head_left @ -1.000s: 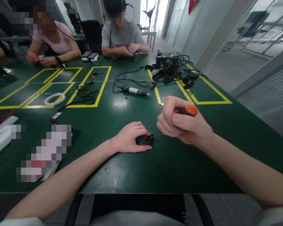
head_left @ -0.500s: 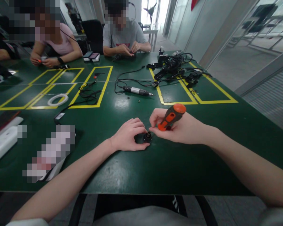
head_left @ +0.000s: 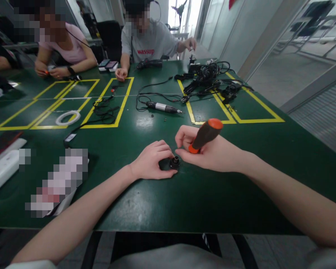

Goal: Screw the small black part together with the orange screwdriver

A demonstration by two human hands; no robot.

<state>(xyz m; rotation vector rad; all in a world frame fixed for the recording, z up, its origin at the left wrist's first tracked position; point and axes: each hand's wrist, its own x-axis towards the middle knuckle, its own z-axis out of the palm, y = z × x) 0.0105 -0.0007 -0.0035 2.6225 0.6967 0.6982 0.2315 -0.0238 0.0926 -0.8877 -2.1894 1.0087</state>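
Head view: small black part (head_left: 174, 163) is pinched on bench (head_left: 168, 205) by left hand (head_left: 150, 161), apparently for steadiness, while orange-and-dark screwdriver-like handle (head_left: 207, 134) is gripped tilted by right hand (head_left: 217, 155) just beside it, seemingly for control.

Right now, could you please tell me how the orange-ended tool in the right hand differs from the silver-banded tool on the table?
The orange-ended tool is tilted in the right hand; the silver-banded tool lies on the table. The orange-ended tool's dark handle has orange ends, while the silver-banded tool is black with a silver middle. A black cord runs from the silver-banded tool; none shows on the orange-ended tool. Both are elongated.
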